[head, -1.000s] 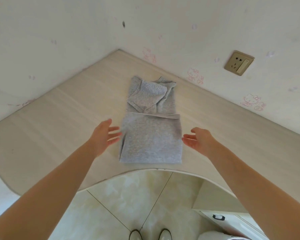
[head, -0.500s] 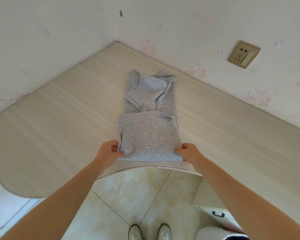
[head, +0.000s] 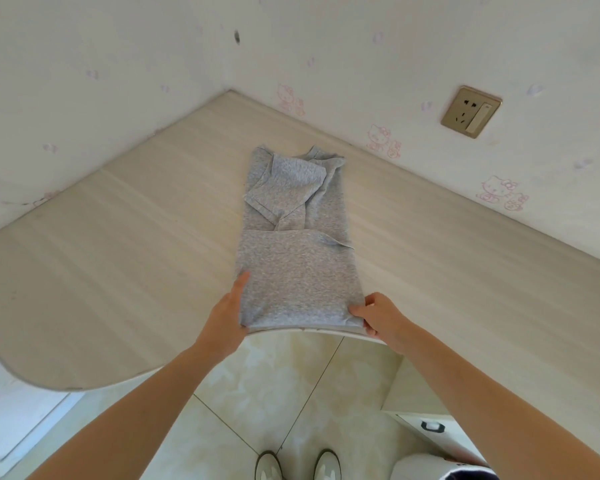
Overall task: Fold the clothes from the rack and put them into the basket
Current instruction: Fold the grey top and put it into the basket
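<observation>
Down at the bottom, two white shoes [head: 297, 466] stand on the pale tiled floor [head: 274, 382], and a white cabinet [head: 426, 429] with a dark handle sits off to the right, under the desk's edge.

Both bare arms reach forward to the near edge of the desk [head: 118, 258]. The left hand [head: 227, 315] is on the near left corner of the grey shirt [head: 297, 271]; its thumb lies straight on top along the shirt's left side, while the other fingers are tucked under the cloth, so it grips that corner. The right hand [head: 378, 315] pinches the near right corner, thumb on top and fingers curled at the edge.

The shirt lies flat on the desk, partly folded into a long narrow strip running away from the person, its near end right at the curved desk edge. The bottom part is doubled up over the middle, and a sleeve is folded across the far part.

Beyond it the desk runs into the corner of two white walls dotted with faded pink cartoon stickers [head: 383, 140]. A brass-coloured socket [head: 471, 111] is set in the right wall.
</observation>
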Action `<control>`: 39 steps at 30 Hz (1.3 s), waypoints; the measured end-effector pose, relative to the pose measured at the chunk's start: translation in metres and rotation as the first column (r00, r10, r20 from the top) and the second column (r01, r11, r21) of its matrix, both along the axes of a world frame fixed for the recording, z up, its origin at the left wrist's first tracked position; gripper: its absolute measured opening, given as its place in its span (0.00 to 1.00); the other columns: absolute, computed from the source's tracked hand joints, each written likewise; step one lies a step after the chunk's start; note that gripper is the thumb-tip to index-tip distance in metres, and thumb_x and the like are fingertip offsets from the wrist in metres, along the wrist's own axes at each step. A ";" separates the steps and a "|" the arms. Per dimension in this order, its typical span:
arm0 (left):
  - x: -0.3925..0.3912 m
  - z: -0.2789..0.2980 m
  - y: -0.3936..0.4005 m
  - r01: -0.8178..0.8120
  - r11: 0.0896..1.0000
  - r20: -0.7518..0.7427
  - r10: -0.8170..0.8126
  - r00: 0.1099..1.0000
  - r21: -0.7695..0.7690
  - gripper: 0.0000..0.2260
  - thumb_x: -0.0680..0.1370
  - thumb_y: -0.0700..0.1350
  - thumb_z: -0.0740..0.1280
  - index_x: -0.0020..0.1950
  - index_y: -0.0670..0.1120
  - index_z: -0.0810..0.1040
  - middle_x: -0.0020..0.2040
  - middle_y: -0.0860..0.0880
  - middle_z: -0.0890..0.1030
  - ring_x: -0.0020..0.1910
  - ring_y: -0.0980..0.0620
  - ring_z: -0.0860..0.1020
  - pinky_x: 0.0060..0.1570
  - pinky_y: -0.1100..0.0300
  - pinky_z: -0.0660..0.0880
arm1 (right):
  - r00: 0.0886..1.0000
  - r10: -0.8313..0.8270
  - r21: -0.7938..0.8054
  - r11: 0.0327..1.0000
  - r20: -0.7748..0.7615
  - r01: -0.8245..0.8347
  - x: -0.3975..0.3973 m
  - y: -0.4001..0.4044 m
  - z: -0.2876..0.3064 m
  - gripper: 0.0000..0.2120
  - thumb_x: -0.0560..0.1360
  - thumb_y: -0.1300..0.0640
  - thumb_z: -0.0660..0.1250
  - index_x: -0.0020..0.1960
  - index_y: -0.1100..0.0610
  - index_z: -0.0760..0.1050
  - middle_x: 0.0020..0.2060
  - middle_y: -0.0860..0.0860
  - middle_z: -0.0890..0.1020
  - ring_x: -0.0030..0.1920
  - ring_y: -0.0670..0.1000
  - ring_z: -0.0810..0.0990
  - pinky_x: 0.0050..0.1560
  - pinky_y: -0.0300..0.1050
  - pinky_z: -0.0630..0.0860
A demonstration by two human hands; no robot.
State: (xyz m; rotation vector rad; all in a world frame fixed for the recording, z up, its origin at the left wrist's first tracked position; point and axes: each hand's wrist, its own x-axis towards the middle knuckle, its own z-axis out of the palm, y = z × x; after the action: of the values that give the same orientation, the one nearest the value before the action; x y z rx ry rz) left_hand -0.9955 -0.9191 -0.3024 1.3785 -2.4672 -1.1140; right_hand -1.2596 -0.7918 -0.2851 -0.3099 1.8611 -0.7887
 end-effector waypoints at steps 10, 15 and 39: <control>0.010 0.042 -0.004 0.143 0.955 0.032 -0.139 0.990 -0.259 0.11 0.72 0.39 0.74 0.53 0.47 0.85 0.55 0.50 0.69 0.57 0.50 0.69 0.58 0.56 0.67 | 0.975 0.199 -0.002 0.980 -0.095 -0.200 -0.015 0.015 0.055 0.19 0.76 0.62 0.64 0.66 0.54 0.72 0.37 0.53 0.73 0.32 0.49 0.68 0.33 0.39 0.68; 0.014 0.085 -0.006 0.165 0.973 0.035 -0.173 0.984 0.161 0.09 0.74 0.48 0.73 0.53 0.49 0.83 0.62 0.57 0.75 0.65 0.62 0.66 0.63 0.61 0.63 | 0.957 0.275 -0.006 0.961 0.095 -0.275 -0.037 0.033 0.082 0.05 0.72 0.63 0.68 0.46 0.65 0.77 0.31 0.55 0.72 0.29 0.49 0.70 0.32 0.41 0.69; -0.147 0.055 -0.208 -0.345 0.571 -0.236 0.709 0.665 0.745 0.10 0.81 0.51 0.64 0.55 0.46 0.80 0.52 0.47 0.83 0.51 0.49 0.81 0.46 0.55 0.78 | 0.989 0.138 -0.208 0.970 0.054 -0.124 -0.142 -0.193 0.055 0.17 0.73 0.61 0.70 0.60 0.56 0.70 0.56 0.54 0.78 0.56 0.54 0.79 0.56 0.53 0.77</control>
State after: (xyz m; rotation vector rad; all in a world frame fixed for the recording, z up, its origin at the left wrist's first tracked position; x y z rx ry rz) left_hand -1.1422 -1.1268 -0.2471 1.5404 -1.1226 -1.9154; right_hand -1.4017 -0.9849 -0.2305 -0.5238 1.6802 -0.8896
